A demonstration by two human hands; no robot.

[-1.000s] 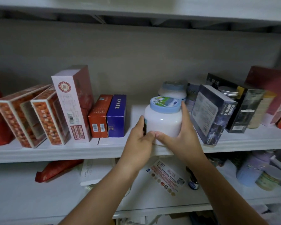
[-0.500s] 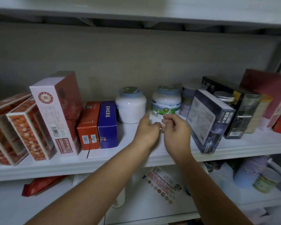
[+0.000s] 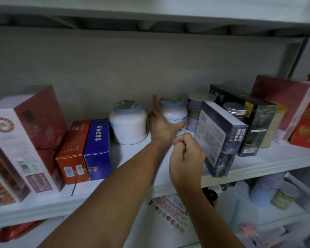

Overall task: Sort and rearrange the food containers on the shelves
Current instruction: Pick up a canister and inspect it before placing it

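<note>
Where left grip [image 3: 161, 126] holds right jar [image 3: 174, 112], label mostly hidden.

Jar [image 3: 174, 111] partly behind left hand [image 3: 161, 126]

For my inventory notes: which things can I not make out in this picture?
Head view:
- Right-hand white jar: label covered by the left hand.
- Silver-lidded jar: body hidden behind the dark blue box.
- Red patterned container: cut off by the right edge.
- Lavender bottle, lower shelf: blurred, label unreadable.
</note>
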